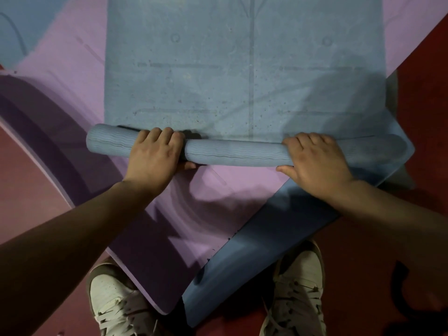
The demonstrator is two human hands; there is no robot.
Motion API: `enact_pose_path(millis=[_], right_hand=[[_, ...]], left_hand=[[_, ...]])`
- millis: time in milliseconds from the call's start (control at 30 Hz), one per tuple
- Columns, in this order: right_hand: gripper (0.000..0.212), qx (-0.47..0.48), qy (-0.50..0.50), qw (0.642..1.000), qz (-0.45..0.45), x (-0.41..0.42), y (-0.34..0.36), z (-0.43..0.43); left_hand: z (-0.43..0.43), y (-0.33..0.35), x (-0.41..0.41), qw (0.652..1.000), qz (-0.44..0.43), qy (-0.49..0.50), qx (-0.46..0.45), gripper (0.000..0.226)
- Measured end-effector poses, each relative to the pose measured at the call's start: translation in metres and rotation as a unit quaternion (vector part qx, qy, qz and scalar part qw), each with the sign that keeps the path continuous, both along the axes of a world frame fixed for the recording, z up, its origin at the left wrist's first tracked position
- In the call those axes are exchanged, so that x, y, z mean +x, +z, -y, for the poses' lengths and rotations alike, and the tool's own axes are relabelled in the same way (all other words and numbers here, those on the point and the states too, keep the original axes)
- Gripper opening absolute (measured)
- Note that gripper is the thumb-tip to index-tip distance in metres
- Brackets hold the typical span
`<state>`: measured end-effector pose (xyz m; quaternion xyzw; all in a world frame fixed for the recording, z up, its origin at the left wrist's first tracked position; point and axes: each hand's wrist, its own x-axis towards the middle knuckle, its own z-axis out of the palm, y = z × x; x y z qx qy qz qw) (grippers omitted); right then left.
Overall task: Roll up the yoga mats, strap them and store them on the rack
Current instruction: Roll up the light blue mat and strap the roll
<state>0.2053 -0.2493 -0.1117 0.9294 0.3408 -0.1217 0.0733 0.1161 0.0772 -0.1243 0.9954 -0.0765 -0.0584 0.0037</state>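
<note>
Barely started: my left hand (152,155) and right hand (315,163) both curled over the blue yoga mat's (242,81) first small roll (232,152), most still flat; strapping, racking left.

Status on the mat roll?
Left hand and right hand grip rolled end of blue mat. Mostly flat ahead. Purple mat underneath, nothing blocking.

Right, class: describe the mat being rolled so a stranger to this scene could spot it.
On the red floor, mats overlap ahead of the white shoes. The topmost, a grey-blue mat, runs away from the person, its near end a roll gripped by the left hand and right hand. Unlike the purple mat and darker blue mat beneath, it is pale, speckled and the only one held.
</note>
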Motion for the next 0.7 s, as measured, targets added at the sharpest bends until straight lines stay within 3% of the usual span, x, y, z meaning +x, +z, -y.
enact_pose_path(millis=[300, 700], right_hand=[[0.056, 0.007, 0.011, 0.993, -0.116, -0.033, 0.003, 0.019], [0.052, 0.128, -0.055, 0.979, -0.151, -0.032, 0.007, 0.022]], left_hand=[[0.008, -0.003, -0.047, 0.998, -0.027, -0.032, -0.043, 0.077], [0.006, -0.004, -0.048, 0.992, 0.032, 0.006, -0.121, 0.061]])
